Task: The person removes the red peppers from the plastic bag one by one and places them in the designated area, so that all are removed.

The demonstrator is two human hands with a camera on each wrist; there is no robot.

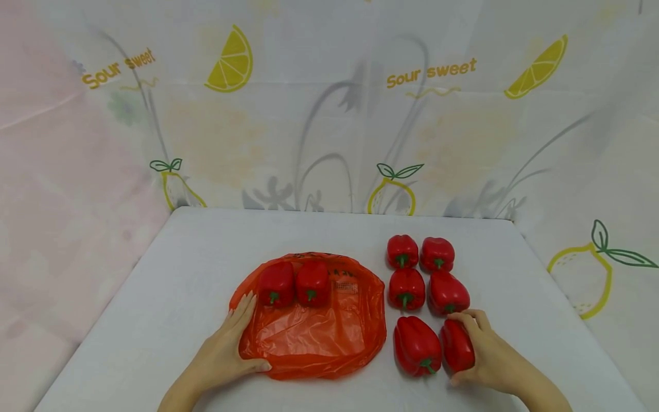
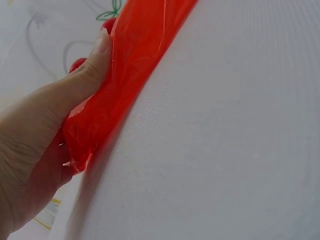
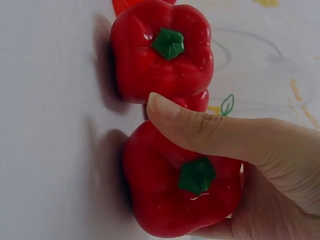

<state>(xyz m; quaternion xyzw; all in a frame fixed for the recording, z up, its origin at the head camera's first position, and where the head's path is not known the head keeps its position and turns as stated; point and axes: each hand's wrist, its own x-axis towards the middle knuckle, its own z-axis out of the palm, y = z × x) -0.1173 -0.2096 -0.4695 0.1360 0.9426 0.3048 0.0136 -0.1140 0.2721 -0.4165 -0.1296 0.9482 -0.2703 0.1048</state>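
An orange-red plastic bag (image 1: 319, 366) lies spread wide on the white table, with two red bell peppers, one a left pepper (image 1: 277, 283) and one a right pepper (image 1: 312, 284), inside at its back left. My left hand (image 1: 226, 349) holds the bag's left side, thumb at the front rim and fingers along the left rim. At the front right, my right hand (image 1: 486, 352) grips a red bell pepper (image 3: 185, 180) from its right side, thumb near the green stem. Another bell pepper (image 1: 418, 346) stands just left of it. The right fingers are partly hidden behind the pepper.
More red bell peppers stand in pairs behind: a middle-left pepper (image 1: 407, 289), a middle-right pepper (image 1: 448, 292), a back-left pepper (image 1: 402, 251) and a back-right pepper (image 1: 437, 254). A lemon-printed cloth (image 1: 329, 114) hangs behind the white table (image 1: 170, 274).
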